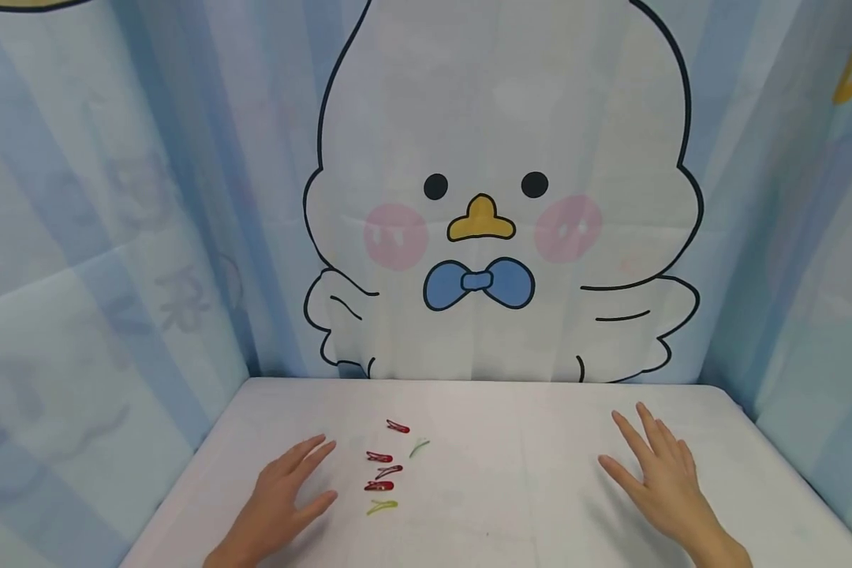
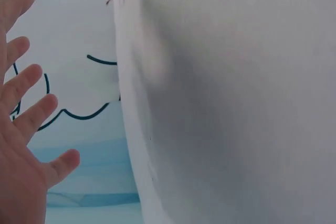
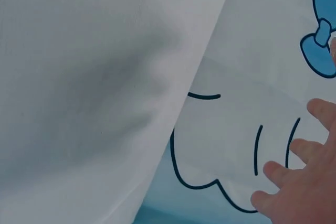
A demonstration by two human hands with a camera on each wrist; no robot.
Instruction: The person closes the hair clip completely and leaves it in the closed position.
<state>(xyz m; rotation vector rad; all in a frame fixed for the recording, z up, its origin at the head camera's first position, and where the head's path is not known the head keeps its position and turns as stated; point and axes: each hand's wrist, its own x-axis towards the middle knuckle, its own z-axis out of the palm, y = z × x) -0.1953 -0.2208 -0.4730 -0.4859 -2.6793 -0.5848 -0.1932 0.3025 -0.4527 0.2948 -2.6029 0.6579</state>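
Several snap hair clips lie in a loose column left of the middle of the white table. Farthest back is a red clip (image 1: 398, 427), with a thin green clip (image 1: 420, 448) just in front of it. Three more red ones lie close together, the nearest being a red clip (image 1: 379, 486). In front of them is a yellow-green clip (image 1: 382, 506). My left hand (image 1: 277, 497) hovers left of the clips, fingers spread and holding nothing. Far to their right, my right hand (image 1: 663, 481) is also spread over the table with nothing in it.
The white table (image 1: 511, 442) has its back edge against a curtain (image 1: 497, 102) printed with a large bird wearing a blue bow tie. Blue-and-white cloth (image 1: 99, 237) hangs along the left side, and more cloth (image 1: 823, 315) on the right.
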